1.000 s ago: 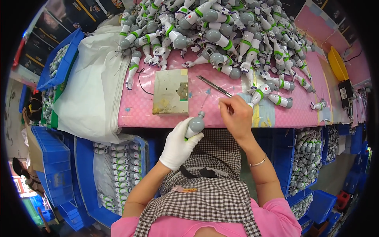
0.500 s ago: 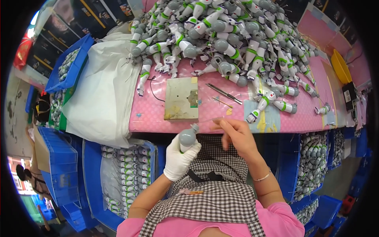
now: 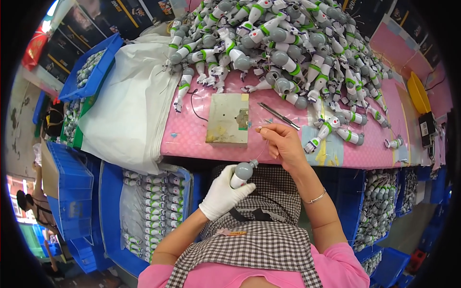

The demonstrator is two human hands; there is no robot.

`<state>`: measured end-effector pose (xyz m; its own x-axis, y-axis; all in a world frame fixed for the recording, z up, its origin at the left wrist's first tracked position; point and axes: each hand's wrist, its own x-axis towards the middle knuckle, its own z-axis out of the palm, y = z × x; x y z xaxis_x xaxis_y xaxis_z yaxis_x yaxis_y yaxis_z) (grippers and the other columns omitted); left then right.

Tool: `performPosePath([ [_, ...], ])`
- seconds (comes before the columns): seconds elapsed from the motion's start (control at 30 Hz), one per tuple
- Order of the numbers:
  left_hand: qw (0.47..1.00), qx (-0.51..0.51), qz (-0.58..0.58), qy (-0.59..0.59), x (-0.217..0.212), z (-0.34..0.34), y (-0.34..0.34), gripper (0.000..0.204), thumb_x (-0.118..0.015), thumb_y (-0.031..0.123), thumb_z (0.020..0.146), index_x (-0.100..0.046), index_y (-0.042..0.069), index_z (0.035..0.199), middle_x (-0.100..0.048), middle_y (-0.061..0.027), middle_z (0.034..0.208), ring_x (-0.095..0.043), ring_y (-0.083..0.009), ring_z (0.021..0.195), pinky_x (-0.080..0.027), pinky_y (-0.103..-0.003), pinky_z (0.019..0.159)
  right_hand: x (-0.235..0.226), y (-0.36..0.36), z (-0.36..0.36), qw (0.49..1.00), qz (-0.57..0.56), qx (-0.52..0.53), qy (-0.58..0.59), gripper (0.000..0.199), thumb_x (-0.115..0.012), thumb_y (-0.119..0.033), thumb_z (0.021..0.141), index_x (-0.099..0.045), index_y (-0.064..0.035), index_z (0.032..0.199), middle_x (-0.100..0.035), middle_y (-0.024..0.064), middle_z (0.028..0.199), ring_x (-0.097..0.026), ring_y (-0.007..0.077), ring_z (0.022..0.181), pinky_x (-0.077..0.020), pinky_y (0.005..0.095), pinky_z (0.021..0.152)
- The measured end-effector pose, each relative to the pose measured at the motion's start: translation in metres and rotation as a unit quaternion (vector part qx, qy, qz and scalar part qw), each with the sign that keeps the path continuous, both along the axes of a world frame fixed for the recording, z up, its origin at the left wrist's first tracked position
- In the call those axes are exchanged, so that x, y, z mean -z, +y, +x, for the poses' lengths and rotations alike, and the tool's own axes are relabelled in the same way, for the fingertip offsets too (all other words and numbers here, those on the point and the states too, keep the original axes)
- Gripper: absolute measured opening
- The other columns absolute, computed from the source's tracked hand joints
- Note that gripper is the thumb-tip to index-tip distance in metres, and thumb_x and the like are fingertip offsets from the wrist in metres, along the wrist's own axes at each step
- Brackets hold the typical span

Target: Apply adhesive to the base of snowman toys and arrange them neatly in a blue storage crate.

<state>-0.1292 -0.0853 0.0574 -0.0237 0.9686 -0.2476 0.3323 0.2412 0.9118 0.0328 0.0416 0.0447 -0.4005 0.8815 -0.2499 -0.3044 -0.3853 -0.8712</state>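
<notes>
Gripping a white toy arm (image 3: pixel 243 173) with a round grey shoulder in a gloved left hand (image 3: pixel 223 196), a worker sits at a pink-covered surface (image 3: pixel 185 141), the piece held just off its near edge, above a checkered apron (image 3: pixel 259 245). The glove's thumb and fingers are wrapped around the white portion, leaving the grey end exposed. A thin wire (image 3: pixel 262 150) rises from that end to the bare right hand (image 3: pixel 284 145), whose thumb and forefinger are pressed together, pinching it over the surface's near edge; the wire's tip is too fine to make out. Close to the near edge, left of the right hand, rests a worn metal box (image 3: pixel 223 127). Beside it lies a slim dark tool (image 3: pixel 279 116), set at a slant. Toy arms with green bands form a heaped pile (image 3: pixel 288 57) along the far edge, a few lying loose toward the right. A white sheet (image 3: pixel 122 103) drapes the left end, and below it a blue bin (image 3: pixel 109 225) holds similar pieces in rows.
</notes>
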Motion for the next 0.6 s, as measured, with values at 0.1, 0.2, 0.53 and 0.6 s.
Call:
performPosePath([
  [0.1, 0.998, -0.068, 0.007, -0.019, -0.001, -0.008, 0.009, 0.040, -0.069, 0.024, 0.081, -0.053, -0.001, 0.108, -0.060, -0.0068, 0.080, -0.058, -0.0132, 0.070, -0.049, -0.028, 0.067, 0.000, 0.014, -0.005, 0.989, 0.072, -0.030, -0.128, 0.017, -0.066, -0.014, 0.082, -0.069, 0.0007, 0.089, -0.060, -0.0006, 0.069, -0.045, 0.0045, 0.046, -0.0343, 0.0214, 0.041],
  [0.2, 0.985, -0.121, -0.010, -0.121, -0.020, -0.010, 0.024, 0.027, -0.064, 0.020, 0.086, -0.053, 0.000, 0.101, -0.058, -0.0036, 0.075, -0.055, -0.0074, 0.062, -0.046, -0.023, 0.058, 0.016, 0.028, -0.019, 0.909, 0.345, 0.060, -0.226, 0.014, -0.068, -0.014, 0.079, -0.071, -0.0018, 0.084, -0.062, 0.0003, 0.067, -0.048, 0.0075, 0.050, -0.0365, 0.0221, 0.046],
  [0.53, 0.909, -0.078, -0.086, -0.401, -0.018, -0.034, 0.052, 0.040, -0.062, 0.032, 0.087, -0.050, 0.002, 0.111, -0.059, -0.0053, 0.092, -0.059, -0.0145, 0.079, -0.052, -0.031, 0.073, -0.008, 0.031, -0.020, 0.847, 0.392, 0.014, -0.358, 0.014, -0.066, -0.013, 0.075, -0.069, -0.0005, 0.081, -0.065, 0.0070, 0.071, -0.055, 0.0115, 0.056, -0.0413, 0.0269, 0.050],
  [0.6, 0.914, -0.078, -0.073, -0.392, -0.017, -0.033, 0.053, 0.039, -0.063, 0.029, 0.087, -0.050, 0.001, 0.110, -0.059, -0.0063, 0.092, -0.059, -0.0151, 0.080, -0.053, -0.032, 0.074, -0.013, 0.033, -0.020, 0.826, 0.421, -0.007, -0.375, 0.015, -0.065, -0.013, 0.076, -0.069, 0.0001, 0.080, -0.065, 0.0073, 0.070, -0.055, 0.0121, 0.056, -0.0419, 0.0278, 0.051],
])
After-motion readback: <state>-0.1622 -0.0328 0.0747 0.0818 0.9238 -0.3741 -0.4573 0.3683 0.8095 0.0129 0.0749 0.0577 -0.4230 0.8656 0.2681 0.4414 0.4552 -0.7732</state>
